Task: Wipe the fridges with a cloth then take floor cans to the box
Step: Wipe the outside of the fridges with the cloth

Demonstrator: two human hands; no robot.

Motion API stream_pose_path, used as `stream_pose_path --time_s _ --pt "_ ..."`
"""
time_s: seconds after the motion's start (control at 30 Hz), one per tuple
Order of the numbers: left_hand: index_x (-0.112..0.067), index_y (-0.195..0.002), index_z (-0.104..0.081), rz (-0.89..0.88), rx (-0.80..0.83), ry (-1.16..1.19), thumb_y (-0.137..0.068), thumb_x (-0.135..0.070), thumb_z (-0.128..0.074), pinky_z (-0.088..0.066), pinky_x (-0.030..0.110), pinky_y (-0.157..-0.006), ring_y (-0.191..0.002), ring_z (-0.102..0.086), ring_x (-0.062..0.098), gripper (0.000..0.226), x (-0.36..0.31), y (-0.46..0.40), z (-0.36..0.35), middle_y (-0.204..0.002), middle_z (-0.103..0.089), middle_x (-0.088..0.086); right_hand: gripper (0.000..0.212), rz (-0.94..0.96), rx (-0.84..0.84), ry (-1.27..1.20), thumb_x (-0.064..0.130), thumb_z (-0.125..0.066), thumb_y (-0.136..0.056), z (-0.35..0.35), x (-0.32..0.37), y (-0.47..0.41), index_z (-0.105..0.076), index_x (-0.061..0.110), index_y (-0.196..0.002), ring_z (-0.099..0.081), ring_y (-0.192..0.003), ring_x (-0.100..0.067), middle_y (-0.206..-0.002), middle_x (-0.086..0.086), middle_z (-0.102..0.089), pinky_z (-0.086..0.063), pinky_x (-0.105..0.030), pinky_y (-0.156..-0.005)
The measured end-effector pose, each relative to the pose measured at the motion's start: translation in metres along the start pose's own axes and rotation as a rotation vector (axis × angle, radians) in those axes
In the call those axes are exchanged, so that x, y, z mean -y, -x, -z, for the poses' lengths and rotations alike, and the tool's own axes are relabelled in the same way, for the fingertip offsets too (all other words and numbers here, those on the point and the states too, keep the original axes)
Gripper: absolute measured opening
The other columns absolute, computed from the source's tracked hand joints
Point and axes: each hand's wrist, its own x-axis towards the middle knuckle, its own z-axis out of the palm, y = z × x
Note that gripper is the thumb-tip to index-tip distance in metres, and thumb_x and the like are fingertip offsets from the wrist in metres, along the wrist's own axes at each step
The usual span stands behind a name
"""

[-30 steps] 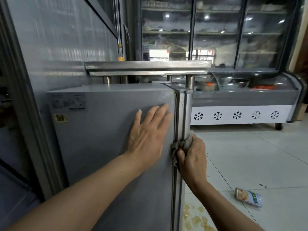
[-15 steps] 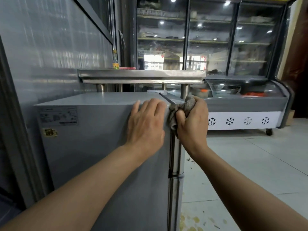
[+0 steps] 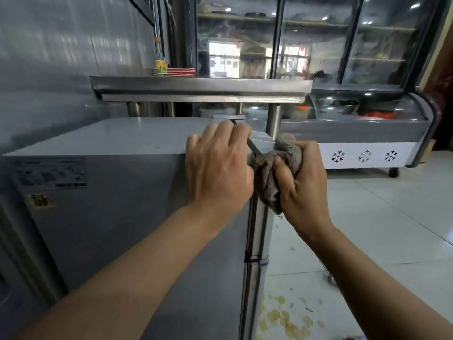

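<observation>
A grey fridge (image 3: 117, 217) fills the left and middle, seen from its side, with its door edge running down at the right. My left hand (image 3: 218, 165) lies over the fridge's top right corner, fingers curled over the top edge. My right hand (image 3: 302, 179) grips a bunched grey-brown cloth (image 3: 272, 173) and presses it against the top of the door edge. No can is in view.
A steel shelf (image 3: 201, 88) on posts stands behind the fridge, with a bottle (image 3: 160, 61) and red-white stack (image 3: 181, 71) on it. A chest freezer (image 3: 367, 143) and glass-door coolers (image 3: 318, 40) line the back. Pale tiled floor (image 3: 380, 229) lies right, stained near the fridge's foot.
My right hand has run the cloth up the door edge from mid-height to the top corner. My left hand slid up from the side panel onto the top edge. The view lifted, so the floor can left the frame.
</observation>
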Motion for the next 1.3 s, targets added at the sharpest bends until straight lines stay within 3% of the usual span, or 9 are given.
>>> stream_pose_path --time_s 0.1,0.2,0.3,0.4,0.5,0.67,0.8,0.97,1.3 --pt "-0.012 -0.099 -0.060 0.042 0.083 0.004 -0.060 -0.001 -0.057 -0.030 0.033 -0.066 -0.077 -0.052 0.026 0.041 -0.002 -0.006 0.004 -0.084 -0.058 0.005 0.003 -0.121 0.034 -0.073 0.026 -0.046 -0.090 0.007 0.004 -0.007 -0.044 0.026 -0.089 -0.050 -0.074 0.000 -0.081 0.007 -0.053 -0.036 -0.008 -0.062" --pt "-0.012 -0.098 -0.061 0.073 0.197 -0.012 -0.058 0.001 -0.062 -0.033 0.035 -0.064 -0.075 -0.053 0.026 0.042 -0.005 -0.012 0.013 -0.081 -0.057 0.005 0.014 -0.283 0.097 -0.122 0.019 -0.047 -0.093 0.019 0.010 -0.018 -0.047 0.028 -0.083 -0.053 -0.069 -0.002 -0.075 0.010 -0.055 -0.042 -0.013 -0.059" --pt "-0.013 -0.099 -0.062 0.080 0.303 -0.033 -0.057 0.002 -0.067 -0.034 0.034 -0.063 -0.073 -0.054 0.026 0.045 -0.006 -0.019 0.023 -0.079 -0.057 0.004 0.012 -0.449 0.194 -0.132 0.015 -0.046 -0.093 0.032 0.018 -0.029 -0.052 0.025 -0.091 -0.057 -0.074 -0.007 -0.079 0.008 -0.059 -0.048 -0.022 -0.062" --pt "-0.013 -0.101 -0.063 0.092 0.451 -0.030 -0.061 0.003 -0.068 -0.040 0.036 -0.064 -0.072 -0.054 0.025 0.043 -0.010 -0.028 0.035 -0.079 -0.056 0.003 0.013 -0.649 0.275 -0.160 0.018 -0.046 -0.095 0.045 0.027 -0.039 -0.053 0.024 -0.104 -0.060 -0.084 -0.007 -0.089 0.009 -0.061 -0.050 -0.020 -0.065" --pt "-0.012 -0.101 -0.062 0.100 0.635 -0.028 -0.062 0.002 -0.067 -0.040 0.036 -0.062 -0.070 -0.051 0.023 0.042 -0.014 -0.041 0.049 -0.079 -0.053 0.003 0.014 -0.923 0.294 -0.212 0.013 -0.046 -0.096 0.062 0.039 -0.055 -0.051 0.020 -0.107 -0.060 -0.089 -0.016 -0.098 -0.001 -0.060 -0.052 -0.026 -0.069" --pt "-0.019 -0.130 -0.038 0.160 0.966 -0.008 -0.079 -0.013 -0.055 -0.034 0.035 -0.087 -0.100 -0.047 0.022 0.054 -0.025 -0.071 0.074 -0.114 -0.048 0.001 0.020 -1.214 0.261 -0.371 0.004 -0.044 -0.096 0.106 0.074 -0.093 -0.054 0.016 -0.108 -0.059 -0.104 -0.032 -0.109 -0.015 -0.060 -0.050 -0.047 -0.091" --pt "-0.022 -0.131 -0.036 0.171 0.993 -0.001 -0.083 -0.018 -0.054 -0.033 0.034 -0.091 -0.103 -0.046 0.018 0.052 -0.043 -0.110 0.101 -0.121 -0.043 -0.002 0.026 -1.289 0.260 -0.451 -0.002 -0.043 -0.094 0.145 0.110 -0.127 -0.054 0.015 -0.111 -0.055 -0.107 -0.037 -0.110 -0.018 -0.058 -0.045 -0.055 -0.096" --pt "-0.024 -0.127 -0.037 0.164 1.025 0.022 -0.085 -0.022 -0.053 -0.034 0.033 -0.091 -0.101 -0.048 0.016 0.045 -0.080 -0.161 0.123 -0.119 -0.045 -0.004 0.033 -1.314 0.310 -0.463 -0.005 -0.045 -0.092 0.190 0.143 -0.165 -0.053 0.013 -0.118 -0.055 -0.110 -0.037 -0.116 -0.018 -0.058 -0.046 -0.054 -0.096" --pt "-0.021 -0.133 -0.036 0.374 1.082 0.045 -0.084 -0.022 -0.060 -0.043 0.032 -0.088 -0.103 -0.053 0.018 0.054 -0.144 -0.213 0.140 -0.126 -0.048 0.000 0.044 -1.325 0.455 -0.409 -0.013 -0.044 -0.086 0.259 0.146 -0.215 -0.057 0.016 -0.116 -0.057 -0.109 -0.033 -0.117 -0.016 -0.059 -0.047 -0.050 -0.097"
